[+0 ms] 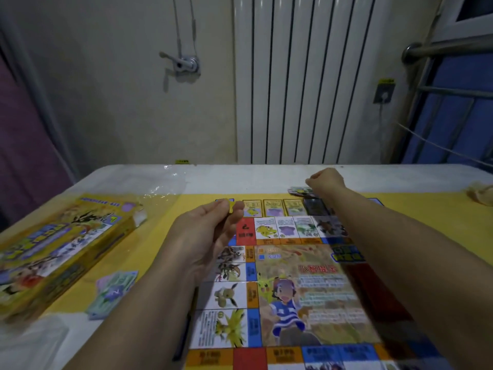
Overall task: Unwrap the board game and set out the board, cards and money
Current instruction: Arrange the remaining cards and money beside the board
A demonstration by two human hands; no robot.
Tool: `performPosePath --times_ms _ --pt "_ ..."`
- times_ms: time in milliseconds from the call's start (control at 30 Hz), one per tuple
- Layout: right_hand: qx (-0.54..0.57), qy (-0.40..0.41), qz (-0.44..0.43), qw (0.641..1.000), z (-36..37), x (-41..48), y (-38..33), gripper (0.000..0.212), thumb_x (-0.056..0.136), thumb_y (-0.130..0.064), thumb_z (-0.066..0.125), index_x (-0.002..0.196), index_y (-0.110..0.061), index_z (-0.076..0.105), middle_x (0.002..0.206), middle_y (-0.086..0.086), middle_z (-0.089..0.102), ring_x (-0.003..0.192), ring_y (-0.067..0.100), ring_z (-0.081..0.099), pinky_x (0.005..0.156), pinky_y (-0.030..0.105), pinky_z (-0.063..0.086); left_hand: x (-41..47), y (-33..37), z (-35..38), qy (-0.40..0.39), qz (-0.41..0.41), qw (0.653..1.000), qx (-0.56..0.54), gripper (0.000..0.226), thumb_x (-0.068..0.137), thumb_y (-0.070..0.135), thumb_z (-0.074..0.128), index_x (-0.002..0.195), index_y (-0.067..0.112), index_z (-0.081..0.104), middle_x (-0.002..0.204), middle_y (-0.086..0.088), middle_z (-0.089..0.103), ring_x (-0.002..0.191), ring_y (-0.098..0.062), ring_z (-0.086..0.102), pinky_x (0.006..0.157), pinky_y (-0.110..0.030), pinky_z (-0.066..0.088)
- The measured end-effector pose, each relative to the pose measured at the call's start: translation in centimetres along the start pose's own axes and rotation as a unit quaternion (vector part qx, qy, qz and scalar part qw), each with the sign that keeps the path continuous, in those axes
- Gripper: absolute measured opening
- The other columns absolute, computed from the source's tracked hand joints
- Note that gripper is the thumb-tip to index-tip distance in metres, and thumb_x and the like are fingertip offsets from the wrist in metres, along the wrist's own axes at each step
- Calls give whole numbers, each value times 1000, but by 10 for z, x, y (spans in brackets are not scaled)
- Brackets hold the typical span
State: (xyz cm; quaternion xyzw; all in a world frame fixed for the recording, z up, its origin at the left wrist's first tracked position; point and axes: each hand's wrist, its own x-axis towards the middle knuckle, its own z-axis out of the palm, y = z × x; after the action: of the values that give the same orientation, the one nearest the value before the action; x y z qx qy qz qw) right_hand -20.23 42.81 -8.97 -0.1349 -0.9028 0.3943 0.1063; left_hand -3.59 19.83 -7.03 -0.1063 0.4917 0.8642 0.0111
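While the left hand (210,231) pinches a yellow card stack (229,206) over the far-left corner of the game board (306,289), the right hand (324,181) curls beside a card pile (298,190) past its far edge, grip unclear, and the money (114,292) lies left of it.

A white table (266,177) carries a yellow cloth (149,244) across its middle. The board (306,289) lies open and flat on the cloth, centre to right. Touching its far edge is a row of cards (274,206), face up, side by side. A small pile (298,190) sits just beyond them, at the cloth's far edge. On the left lies the box (61,249), with clear wrap (160,182) at its far end. Money (114,292) lies near the box, between it and the board. Something crumpled and beige (480,193) sits far right.
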Motion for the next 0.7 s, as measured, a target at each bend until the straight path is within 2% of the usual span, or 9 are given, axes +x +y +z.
performPosePath --times_ms 67,133,233,300,367,500,600,700 --pt "2 -1 -38 999 0 -12 -3 31 93 -13 56 114 8 63 122 20 62 112 34 56 93 35 45 1 1 -1 5 3 1000 9 7 94 6 53 98 4 58 75 -7 74 59 -7 68 47 -16 51" --pt "23 -32 -99 994 -3 -38 -15 25 92 -15 58 111 -1 68 118 12 66 104 23 60 85 26 43 0 1 -2 8 4 1000 29 7 93 8 54 97 4 59 74 -5 74 58 -6 67 48 -16 53" --pt "91 -176 -162 967 -11 -95 -44 23 94 -24 57 108 -10 68 100 0 70 77 6 57 70 20 43 -7 3 -4 21 18 996 79 6 91 13 60 92 10 64 73 1 73 61 -3 65 49 -14 50" --pt "132 -265 -184 937 -15 -131 -62 22 92 -30 58 103 -14 68 93 -2 71 71 7 55 68 21 44 -16 7 -6 38 32 994 93 5 88 17 64 83 17 66 69 5 69 62 -1 63 50 -14 48" --pt "165 -316 -197 913 -12 -162 -77 13 89 -28 63 95 -19 69 90 0 72 71 9 57 69 25 45 -31 11 -11 42 41 993 102 10 88 19 64 79 20 66 64 9 66 59 1 60 48 -12 45" --pt "229 -339 -205 889 5 -208 -102 5 89 -14 63 86 -14 68 76 0 68 67 7 59 59 17 45 -64 24 -34 56 72 990 105 15 91 19 61 76 21 66 58 14 62 64 -2 55 51 -12 43" --pt "246 -338 -198 887 24 -231 -118 7 88 -11 64 82 -15 66 72 0 66 63 6 56 57 14 44 -84 40 -62 92 111 978 148 17 95 23 54 83 23 66 74 13 63 74 -4 57 60 -16 43" --pt "195 -324 -206 902 53 -248 -128 3 87 -12 67 84 -11 68 70 -2 66 59 1 55 58 13 43 -98 55 -91 134 166 958 191 19 98 24 49 87 25 65 84 10 62 77 -6 57 67 -20 43"
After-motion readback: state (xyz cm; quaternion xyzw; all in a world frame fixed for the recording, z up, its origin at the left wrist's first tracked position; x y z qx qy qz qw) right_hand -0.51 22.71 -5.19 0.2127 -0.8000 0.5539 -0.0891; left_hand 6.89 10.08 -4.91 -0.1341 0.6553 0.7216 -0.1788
